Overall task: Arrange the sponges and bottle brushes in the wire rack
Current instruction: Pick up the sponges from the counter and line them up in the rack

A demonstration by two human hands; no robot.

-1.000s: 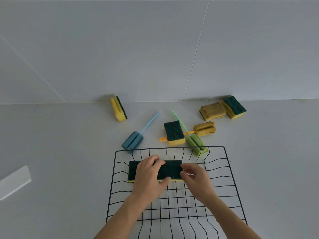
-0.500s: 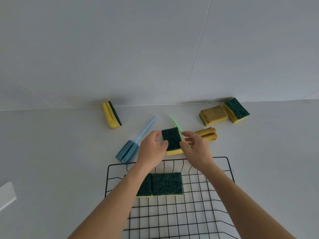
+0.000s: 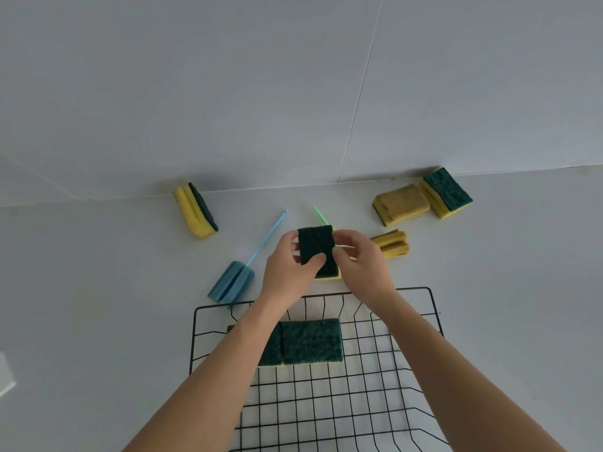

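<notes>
Item: sponge, green face up, pinched between left hand and right hand, held just beyond the rack's far rim. Long axis ran away from the person. Two sponges lay in the rack directly below and nearer; free floor to their right.

Both hands hold a green-topped sponge beyond the wire rack.

Grey counter, tiled wall, perhaps white object.
</notes>
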